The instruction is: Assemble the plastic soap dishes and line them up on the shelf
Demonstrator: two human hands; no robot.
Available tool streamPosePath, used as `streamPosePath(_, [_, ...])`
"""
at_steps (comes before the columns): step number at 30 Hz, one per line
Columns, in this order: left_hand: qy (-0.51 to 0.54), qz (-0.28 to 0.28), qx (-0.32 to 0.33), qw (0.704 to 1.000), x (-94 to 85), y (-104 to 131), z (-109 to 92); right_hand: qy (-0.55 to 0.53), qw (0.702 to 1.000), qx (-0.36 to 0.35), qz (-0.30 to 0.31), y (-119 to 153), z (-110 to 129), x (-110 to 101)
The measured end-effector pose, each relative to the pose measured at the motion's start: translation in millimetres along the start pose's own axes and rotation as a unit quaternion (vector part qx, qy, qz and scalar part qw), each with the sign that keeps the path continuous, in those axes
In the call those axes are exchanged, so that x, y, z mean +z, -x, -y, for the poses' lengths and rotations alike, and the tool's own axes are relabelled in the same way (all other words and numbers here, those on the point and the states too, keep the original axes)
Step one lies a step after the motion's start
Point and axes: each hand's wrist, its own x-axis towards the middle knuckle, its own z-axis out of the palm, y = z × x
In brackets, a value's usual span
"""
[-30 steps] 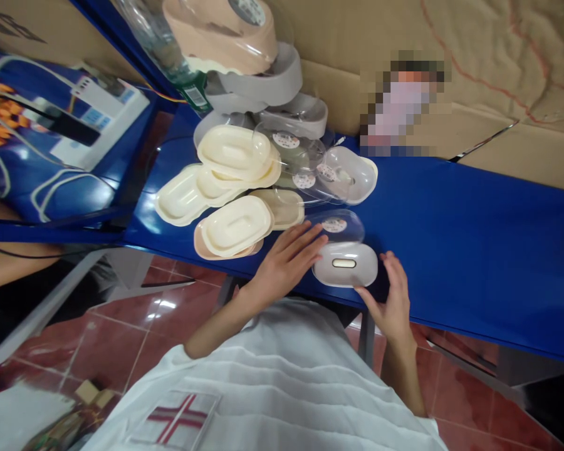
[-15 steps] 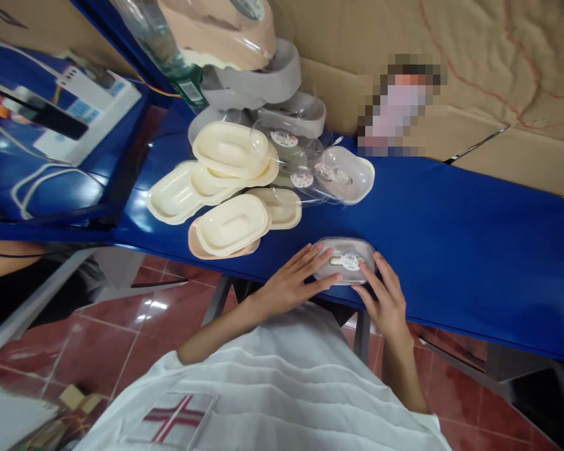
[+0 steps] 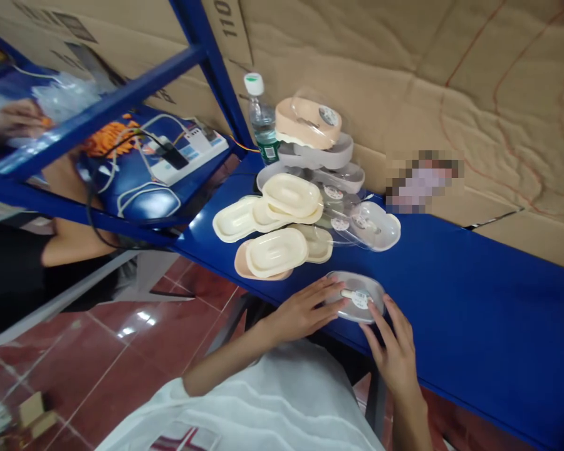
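A grey oval case (image 3: 331, 282) with a clear lid and a round white label (image 3: 360, 300) lies at the front edge of the blue table. My left hand (image 3: 305, 307) rests on its left side, fingers spread over the lid. On its right side is my right hand (image 3: 392, 335), with fingertips at the label and the rim. Both hands hold the case between them. Left of it lie a cream oval piece (image 3: 276, 252) over a peach one (image 3: 242, 260), and more cream pieces (image 3: 289, 194). A grey tray (image 3: 378, 227) sits behind the case.
Peach and grey cases (image 3: 310, 122) are stacked at the back beside a bottle (image 3: 263, 125). A pixelated patch (image 3: 423, 183) lies by the cardboard. At left, beyond a blue frame (image 3: 122, 94), are a power strip (image 3: 202, 150), orange pieces (image 3: 110, 139) and another person's hand (image 3: 21, 119).
The view has shifted left and up, so the table items appear lower and further right. Both hands remain on the grey case. The bottle's cap and another person's hand have come into view.
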Motion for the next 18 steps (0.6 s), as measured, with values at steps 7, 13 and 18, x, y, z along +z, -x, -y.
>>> streamPosePath(7, [-0.089, -0.095, -0.018, 0.991, -18.7, 18, -1, 0.005, 1.000, 0.012, -0.004, -10, 7, 8])
streamPosePath(13, [-0.203, -0.214, -0.165, 0.941, -70.8, 47, 27, -0.033, 0.997, 0.047, -0.053, -26, 20, 9])
streamPosePath(18, [-0.201, -0.143, -0.200, 0.948, -83.7, 64, 53, -0.018, 0.999, 0.039, -0.034, -46, 25, 10])
